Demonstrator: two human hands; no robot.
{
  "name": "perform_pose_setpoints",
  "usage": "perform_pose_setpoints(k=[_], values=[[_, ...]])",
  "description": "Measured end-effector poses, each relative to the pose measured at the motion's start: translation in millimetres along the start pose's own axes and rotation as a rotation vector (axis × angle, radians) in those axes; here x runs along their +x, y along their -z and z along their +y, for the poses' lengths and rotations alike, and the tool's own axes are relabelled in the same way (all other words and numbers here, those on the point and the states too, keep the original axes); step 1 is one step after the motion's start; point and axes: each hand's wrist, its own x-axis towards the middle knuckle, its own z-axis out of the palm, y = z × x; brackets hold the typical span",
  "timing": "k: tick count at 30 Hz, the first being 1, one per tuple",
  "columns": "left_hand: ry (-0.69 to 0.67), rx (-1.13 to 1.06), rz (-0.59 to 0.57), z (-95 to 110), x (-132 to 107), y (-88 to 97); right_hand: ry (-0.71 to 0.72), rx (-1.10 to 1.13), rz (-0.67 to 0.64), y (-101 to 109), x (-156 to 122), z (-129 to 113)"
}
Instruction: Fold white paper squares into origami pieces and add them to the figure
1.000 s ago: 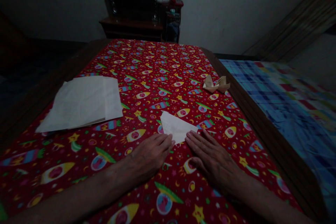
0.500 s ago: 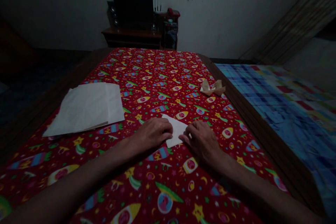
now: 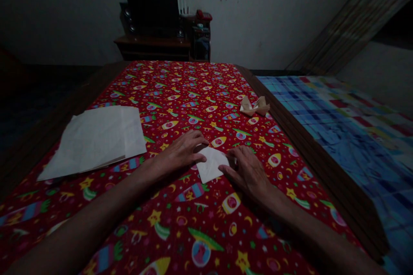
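Paper [image 3: 210, 167], white, small, folded, pointed at near end: lying on red rocket-print cloth [image 3: 174, 240], between hands. Both hands shifting from near edges, where lying flatter second ago, to sides; work apparently passing from pressing to handling edges. Left hand [image 3: 182, 150]: thumb and forefinger parting at left edge, looser than moment ago. Right hand [image 3: 250, 174]: fingers curling at right edge, thumb touching paper; whether pinching, cannot tell.
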Motion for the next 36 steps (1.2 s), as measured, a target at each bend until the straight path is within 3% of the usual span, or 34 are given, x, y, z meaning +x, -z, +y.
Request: perform_pose_setpoints(k=[9, 20, 25, 36], values=[[0.038, 0.007, -0.013, -2, 3, -2.4, -0.016, 0.092, 0.018, -5, 0, -1], [0.145, -0.040, -0.054, 8, 7, 1.6, -0.003, -0.006, 0.004, -6, -1, -3], [0.138, -0.030, -0.068, 10, 6, 2.5, -0.009, 0.005, 0.019, -6, -1, -3], [0.020, -0.051, 0.030, 7, 2, -3.7, -0.012, -0.021, 0.001, -5, -2, -3]])
